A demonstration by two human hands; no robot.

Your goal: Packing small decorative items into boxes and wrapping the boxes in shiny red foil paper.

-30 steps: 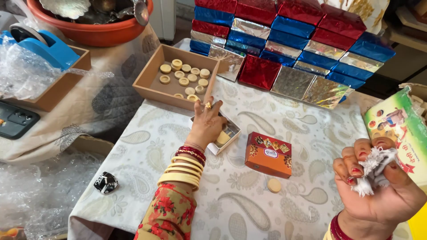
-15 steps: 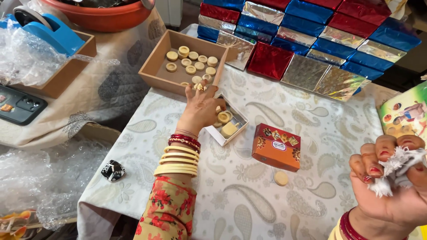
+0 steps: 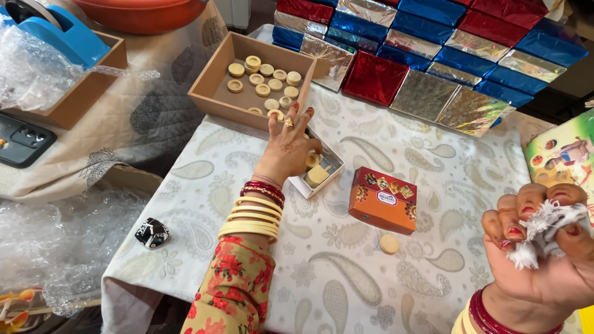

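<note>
The left hand [image 3: 289, 143] lies over a small white box [image 3: 317, 175], fingers loosely spread and pointing toward 12 o'clock; its fingertips touch a pale disc inside the box, but whether they grip it I cannot tell. About three pale discs show in that box, partly hidden by the hand. At 11 o'clock from the hand sits a brown cardboard tray [image 3: 213, 91] holding roughly a dozen round pale discs [image 3: 263, 80]. At 3 o'clock from the white box lies one orange box [image 3: 382, 199], closed, and just past its near edge, at 6 o'clock, one loose disc [image 3: 388, 244] rests on the patterned tablecloth [image 3: 346, 278].

The right hand [image 3: 544, 247], low at 4 o'clock, is curled tightly around one wad of white shredded material [image 3: 544, 226].

Across the far side, from 12 to 2 o'clock, stand stacked foil-wrapped boxes [image 3: 433, 55] in red, blue and silver, too many to count surely. One small black object [image 3: 151, 232] lies at 8 o'clock. One blue tape dispenser [image 3: 55, 31] sits at 10 o'clock.
</note>
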